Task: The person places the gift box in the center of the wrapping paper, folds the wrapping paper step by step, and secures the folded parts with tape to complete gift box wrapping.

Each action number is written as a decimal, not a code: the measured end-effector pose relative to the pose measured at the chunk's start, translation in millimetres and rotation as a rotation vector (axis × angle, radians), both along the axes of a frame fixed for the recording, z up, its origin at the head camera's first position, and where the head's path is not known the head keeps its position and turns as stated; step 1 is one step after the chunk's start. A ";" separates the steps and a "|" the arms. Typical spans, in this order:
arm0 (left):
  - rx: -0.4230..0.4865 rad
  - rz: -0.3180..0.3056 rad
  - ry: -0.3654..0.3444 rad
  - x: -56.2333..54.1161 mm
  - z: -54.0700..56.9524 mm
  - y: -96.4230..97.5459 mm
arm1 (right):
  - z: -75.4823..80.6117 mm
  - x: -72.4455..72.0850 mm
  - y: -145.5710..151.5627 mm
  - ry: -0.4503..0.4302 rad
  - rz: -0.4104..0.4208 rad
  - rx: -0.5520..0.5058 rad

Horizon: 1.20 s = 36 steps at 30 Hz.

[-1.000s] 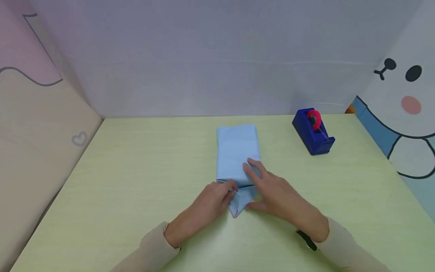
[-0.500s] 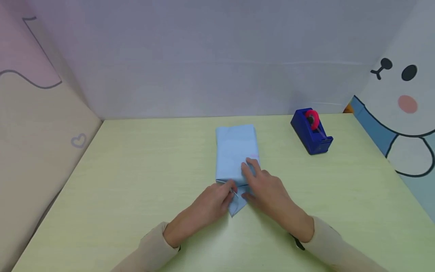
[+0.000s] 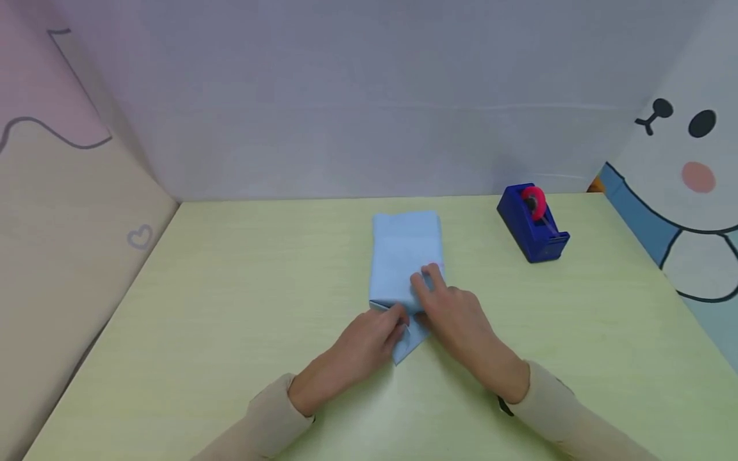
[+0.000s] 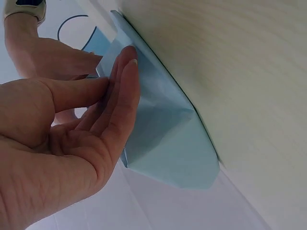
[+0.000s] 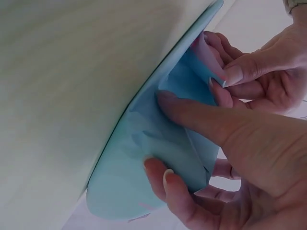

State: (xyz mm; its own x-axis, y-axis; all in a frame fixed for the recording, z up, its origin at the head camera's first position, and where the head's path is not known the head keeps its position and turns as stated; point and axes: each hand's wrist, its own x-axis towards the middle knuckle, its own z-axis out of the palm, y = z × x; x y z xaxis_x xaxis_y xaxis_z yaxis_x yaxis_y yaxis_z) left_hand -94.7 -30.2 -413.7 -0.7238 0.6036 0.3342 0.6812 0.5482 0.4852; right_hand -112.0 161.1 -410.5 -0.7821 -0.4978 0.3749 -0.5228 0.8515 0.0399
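Observation:
A flat package (image 3: 403,243) in light blue paper lies lengthwise at the middle of the table. Its near end has a pointed paper flap (image 3: 410,342) reaching toward me. My left hand (image 3: 363,339) pinches a folded edge of this flap between thumb and fingers; the right wrist view shows a pinkish inner side there. My right hand (image 3: 461,326) holds the near right corner. Its thumb (image 5: 180,108) presses into the creased paper at the end, while curled fingertips (image 5: 156,175) rest on the package's upper face. In the left wrist view, the paper's side (image 4: 168,153) slopes down to the table.
A dark blue tape dispenser (image 3: 530,227) with a red-centred roll stands at the back right of the pale table (image 3: 259,269). A grey-white backdrop (image 3: 346,128) rises behind, with printed panels at both sides.
My right hand has shifted slightly left, and its thumb has slid inward from the flap's outer edge to the package's end. The left hand keeps its pinch.

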 end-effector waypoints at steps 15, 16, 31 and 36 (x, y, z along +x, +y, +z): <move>-0.001 0.062 -0.018 -2.3 -6.4 11.9 | 0.0 -2.7 5.9 -0.006 0.045 -0.022; 0.004 0.063 -0.018 -2.3 -6.4 12.2 | -0.1 -2.8 6.1 -0.004 0.047 -0.022; -0.160 -0.003 0.054 5.9 -1.0 9.6 | 1.6 -4.1 4.9 0.005 0.051 -0.019; -0.369 0.010 0.164 13.5 1.0 9.8 | 2.1 -3.7 5.1 -0.010 0.048 -0.030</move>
